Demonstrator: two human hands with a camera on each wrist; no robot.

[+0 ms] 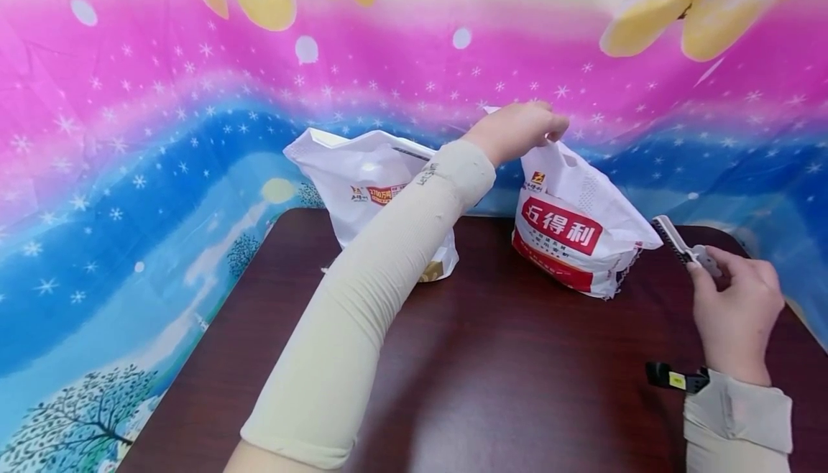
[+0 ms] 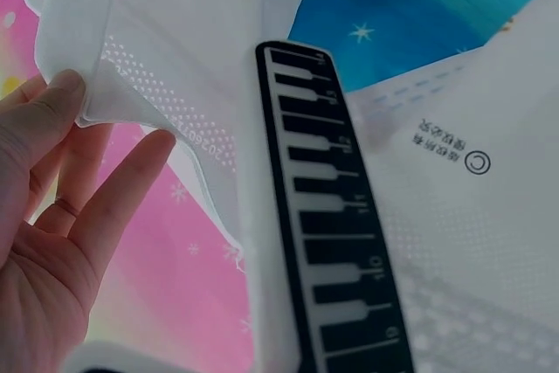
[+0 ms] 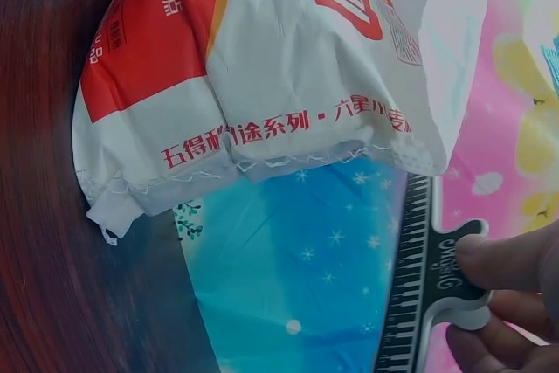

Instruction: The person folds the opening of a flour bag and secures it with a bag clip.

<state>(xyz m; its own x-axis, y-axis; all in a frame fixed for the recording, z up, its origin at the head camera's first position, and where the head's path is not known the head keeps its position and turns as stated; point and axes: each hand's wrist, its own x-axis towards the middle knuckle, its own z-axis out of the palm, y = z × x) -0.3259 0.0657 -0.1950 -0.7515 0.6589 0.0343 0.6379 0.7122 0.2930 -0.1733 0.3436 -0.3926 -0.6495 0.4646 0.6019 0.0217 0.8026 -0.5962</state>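
Observation:
My left hand (image 1: 520,128) pinches the top edge of a white and red flour bag (image 1: 563,228), which stands upright at the back right of the table. Between thumb and fingers of my right hand (image 1: 740,308) are the tabs of a bag clip (image 1: 673,239) with a piano-key pattern. Its long bar lies just right of the bag's top corner in the head view. On the left, a second white flour bag (image 1: 346,178) stands partly hidden by my left forearm. In the left wrist view, another piano-key clip (image 2: 336,216) crosses the foreground.
Both bags stand on a dark reddish-brown table (image 1: 491,372) near its back edge. Behind it hangs a pink and blue cloth (image 1: 194,135) printed with snowflakes and trees. My left arm reaches diagonally across the table in front of the left bag.

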